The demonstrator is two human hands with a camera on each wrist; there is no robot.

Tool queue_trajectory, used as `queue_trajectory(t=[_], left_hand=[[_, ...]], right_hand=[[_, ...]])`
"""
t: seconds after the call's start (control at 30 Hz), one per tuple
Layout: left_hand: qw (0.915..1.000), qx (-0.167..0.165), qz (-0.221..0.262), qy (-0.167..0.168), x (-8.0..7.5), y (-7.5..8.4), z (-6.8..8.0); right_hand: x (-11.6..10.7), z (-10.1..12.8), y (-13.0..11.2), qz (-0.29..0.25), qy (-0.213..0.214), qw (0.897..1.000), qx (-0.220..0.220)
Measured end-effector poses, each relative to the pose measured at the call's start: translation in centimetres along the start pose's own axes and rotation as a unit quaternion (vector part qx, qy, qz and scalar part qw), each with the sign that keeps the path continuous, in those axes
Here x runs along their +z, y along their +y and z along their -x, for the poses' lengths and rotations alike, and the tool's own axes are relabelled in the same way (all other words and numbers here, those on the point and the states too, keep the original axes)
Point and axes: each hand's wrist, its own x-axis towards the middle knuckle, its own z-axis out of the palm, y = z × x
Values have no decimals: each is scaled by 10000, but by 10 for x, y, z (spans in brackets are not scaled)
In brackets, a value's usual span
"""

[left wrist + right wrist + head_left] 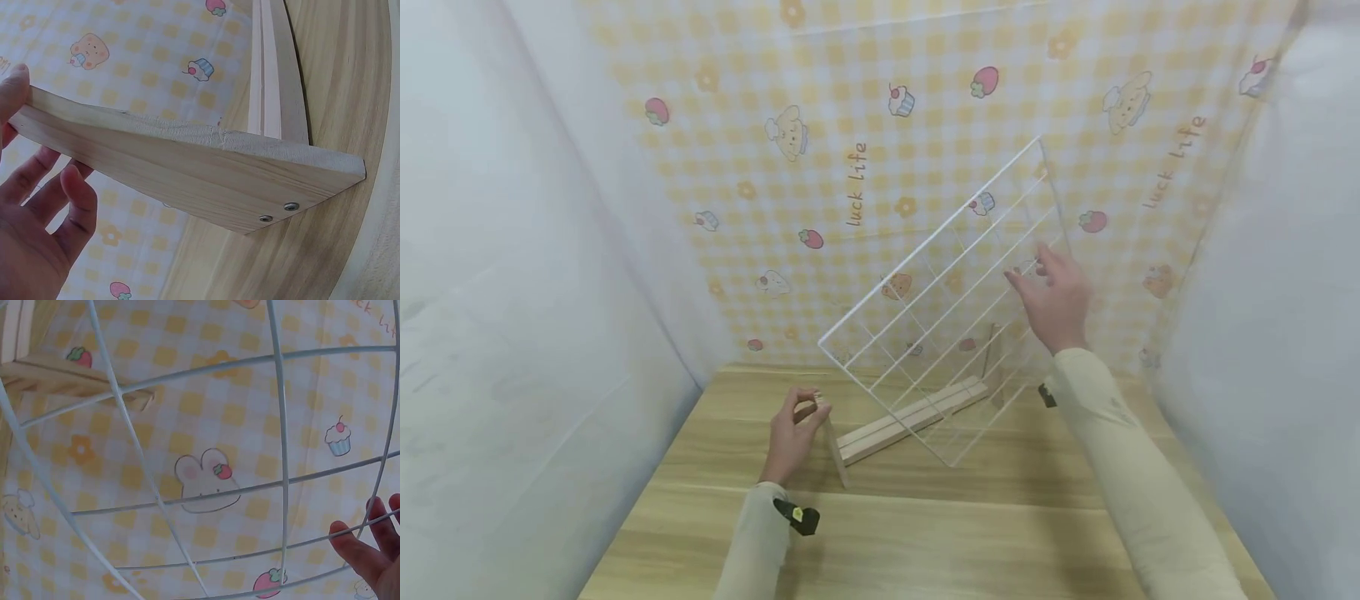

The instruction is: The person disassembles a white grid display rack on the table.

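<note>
A wooden stand has two bars (910,422) lying between two upright end boards. My left hand (792,437) pinches the upper end of the near left board (837,454); two screw heads (291,206) show low on that board in the left wrist view. My right hand (1054,302) holds a white wire grid (927,243) by its wires near the right side. The grid hangs slanted over the stand, overlapping its bars and far end board (992,354) in the head view. In the right wrist view, the fingers (359,550) are around the wires at the lower right.
The stand rests on a wood-grain table (925,542). Behind it hangs a yellow checked cloth (820,75) with printed cartoons. White sheets (1262,317) close in both sides. Each sleeve carries a dark strap piece (805,521) at the wrist.
</note>
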Motion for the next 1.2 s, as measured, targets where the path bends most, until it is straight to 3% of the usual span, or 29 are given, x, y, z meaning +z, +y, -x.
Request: queue_trajectory(t=[0.17,0.3,0.63,0.77,0.93,1.2], left_hand=[[9998,-54,-100,153,-4,3,1],[9999,-148,-30,38,-7,19,7],[9996,-271,100,-19,-5,1,1],[9995,-283,127,50,-6,0,1],[9993,-341,138,30,-5,-1,1],[9988,-462,78,-102,-1,5,-1]], right_hand=[[-13,10,20,261,-274,9979,-533],[-24,18,35,536,-630,9920,-949],[-51,31,61,369,-1372,9843,-1051],[-57,36,64,673,-2097,9714,-886],[-62,47,70,1084,-3007,9454,-631],[-70,62,82,1162,-3590,9235,-683]])
